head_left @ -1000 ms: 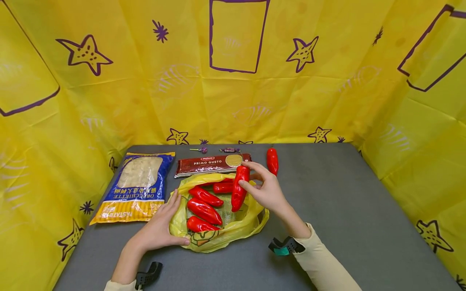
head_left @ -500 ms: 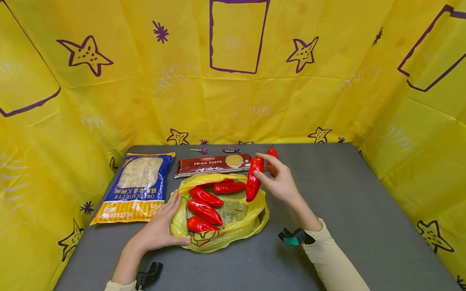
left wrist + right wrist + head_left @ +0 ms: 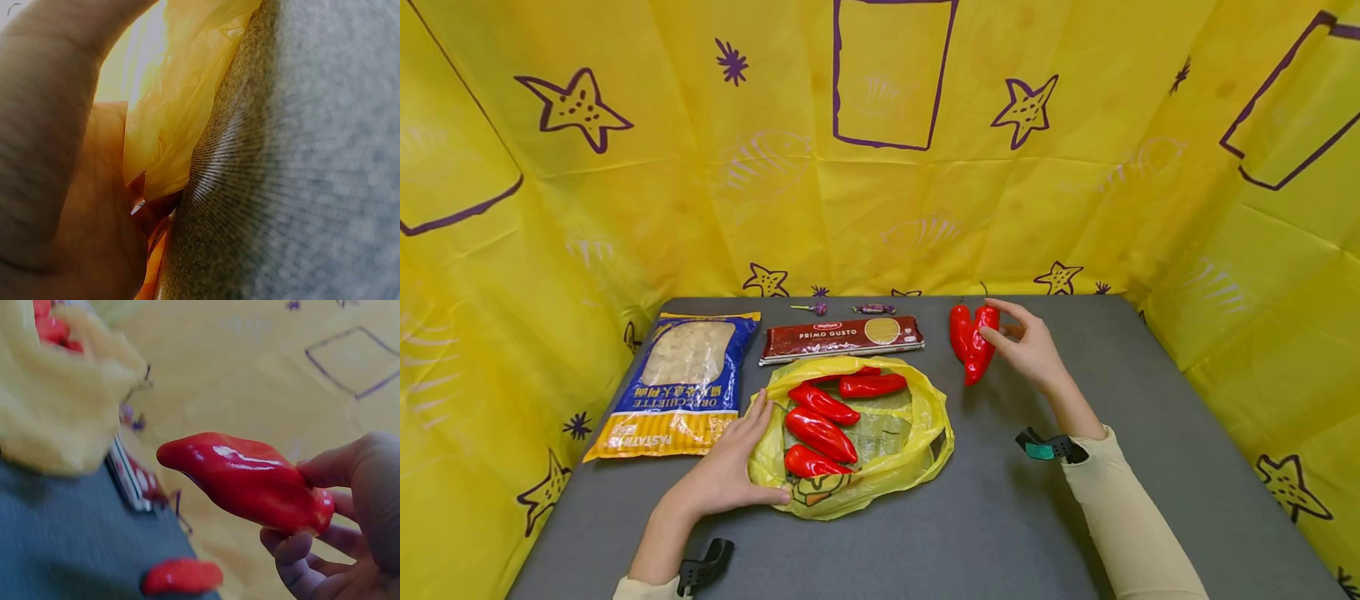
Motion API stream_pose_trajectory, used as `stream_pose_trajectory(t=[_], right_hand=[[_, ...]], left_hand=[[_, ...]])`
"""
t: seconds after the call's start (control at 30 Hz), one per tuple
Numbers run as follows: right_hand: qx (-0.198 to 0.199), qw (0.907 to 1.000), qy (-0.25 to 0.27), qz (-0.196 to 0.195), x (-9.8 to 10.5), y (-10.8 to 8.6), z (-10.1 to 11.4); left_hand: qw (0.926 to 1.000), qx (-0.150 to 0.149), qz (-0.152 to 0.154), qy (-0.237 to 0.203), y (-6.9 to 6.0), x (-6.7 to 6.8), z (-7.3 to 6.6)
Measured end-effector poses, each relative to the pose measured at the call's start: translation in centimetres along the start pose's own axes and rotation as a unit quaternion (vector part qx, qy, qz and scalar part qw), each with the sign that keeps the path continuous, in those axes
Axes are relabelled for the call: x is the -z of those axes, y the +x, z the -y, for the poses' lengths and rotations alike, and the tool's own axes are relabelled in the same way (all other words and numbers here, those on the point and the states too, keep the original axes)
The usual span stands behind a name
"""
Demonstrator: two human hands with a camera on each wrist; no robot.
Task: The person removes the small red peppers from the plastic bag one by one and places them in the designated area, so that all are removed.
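- Head view, centre-right: the right hand (image 3: 1033,346) pinched a held red pepper (image 3: 981,350) near its stem end between thumb and fingers, tip toward the bottom of the frame. The held pepper overlapped a second red pepper (image 3: 959,329), which lay on the counter (image 3: 1112,400).
- Head view, lower centre: the yellow bag (image 3: 865,504) stood with its mouth upward; several bagged peppers (image 3: 822,433) lay inside. The left hand (image 3: 726,475) rested against its left side, fingers extended and thumb spread, not clenched.
- Head view, upper left to centre: a pasta bag (image 3: 677,383), a maroon packet (image 3: 842,335), a lollipop (image 3: 818,308) and a wrapped candy (image 3: 874,309) lay beyond or beside the yellow bag.
- Left wrist view: the palm filled the left side, against the thin yellow plastic. Light contact was judged sufficient to steady the yellow bag; squeezing would likely have collapsed its rim.
- Right wrist view: the held red pepper sat at centre-right, apart from the second red pepper at the bottom. The glossy skin probably called for firm, even finger pressure. If placement was intended, lowering it fully before release, parallel to its neighbour, would have limited rolling.
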State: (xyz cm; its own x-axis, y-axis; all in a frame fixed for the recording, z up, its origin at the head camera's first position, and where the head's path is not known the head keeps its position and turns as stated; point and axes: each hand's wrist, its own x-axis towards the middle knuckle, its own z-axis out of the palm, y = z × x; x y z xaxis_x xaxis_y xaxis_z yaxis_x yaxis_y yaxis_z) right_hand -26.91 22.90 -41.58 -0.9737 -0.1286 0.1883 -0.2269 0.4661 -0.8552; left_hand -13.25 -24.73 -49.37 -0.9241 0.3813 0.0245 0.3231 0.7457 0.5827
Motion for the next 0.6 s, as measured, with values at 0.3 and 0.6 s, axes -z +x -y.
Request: stream_pose_trajectory(t=[0.3, 0.6], right_hand=[[-0.053, 0.9984, -0.018, 0.008, 2.4, 1.6, -3.1], [-0.079, 0.9962, -0.035, 0.014, 3.7, 4.2, -5.7]], left_hand=[[1.0000, -0.007, -0.005, 0.002, 0.0, 0.0, 0.2], [1.0000, -0.004, -0.005, 0.002, 0.0, -0.1, 0.2]])
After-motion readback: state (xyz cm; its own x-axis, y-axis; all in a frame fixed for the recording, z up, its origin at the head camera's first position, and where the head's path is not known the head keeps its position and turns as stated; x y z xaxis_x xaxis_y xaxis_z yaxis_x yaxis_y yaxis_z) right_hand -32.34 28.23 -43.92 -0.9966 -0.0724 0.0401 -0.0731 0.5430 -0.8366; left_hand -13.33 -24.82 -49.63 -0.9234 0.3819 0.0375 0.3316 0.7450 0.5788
